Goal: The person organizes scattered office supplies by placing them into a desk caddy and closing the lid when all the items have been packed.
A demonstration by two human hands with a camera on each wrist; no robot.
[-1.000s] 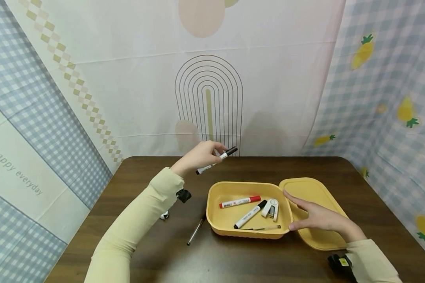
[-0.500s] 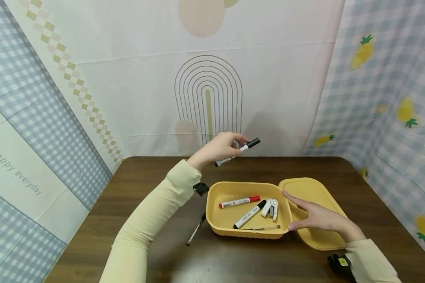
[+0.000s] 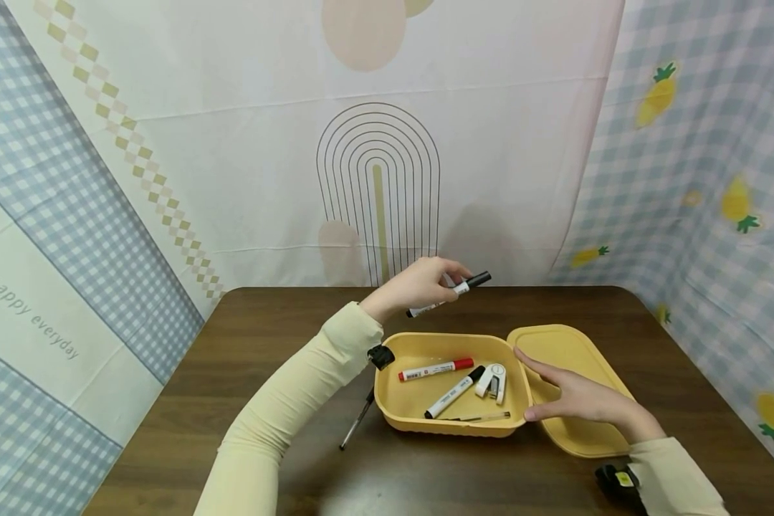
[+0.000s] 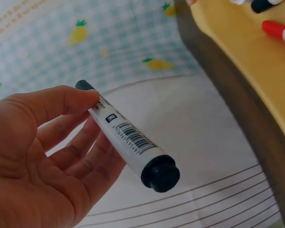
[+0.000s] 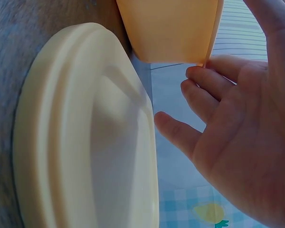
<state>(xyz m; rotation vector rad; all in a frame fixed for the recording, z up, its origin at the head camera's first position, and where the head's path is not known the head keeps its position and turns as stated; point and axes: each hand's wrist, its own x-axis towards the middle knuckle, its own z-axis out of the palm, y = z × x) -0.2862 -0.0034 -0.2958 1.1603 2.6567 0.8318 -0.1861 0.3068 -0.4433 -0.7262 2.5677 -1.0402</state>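
My left hand [image 3: 419, 284] pinches a black-capped white marker [image 3: 478, 280] between thumb and fingers, above the table's far edge and behind the box. In the left wrist view the marker [image 4: 128, 135] lies slantwise, its barcode and black end towards the camera. My right hand [image 3: 577, 398] has its thumb and fingers spread, touching the right rim of the yellow box [image 3: 419, 424]. Inside the box lie a red-capped marker [image 3: 436, 370], another black-capped marker [image 3: 455, 392], a pen [image 3: 486, 416] and what looks like a small white stapler [image 3: 491, 383]. In the right wrist view the fingertips meet the box edge.
A yellow lid [image 3: 557, 345] lies right of the box, partly under my right hand. Another pen [image 3: 357, 424] is on the wooden table [image 3: 219, 401], left of the box. Patterned cloth [image 3: 251, 179] hangs behind the table.
My left hand has carried the marker to the right, rising and then dropping slightly. The right hand has stayed at the box rim.
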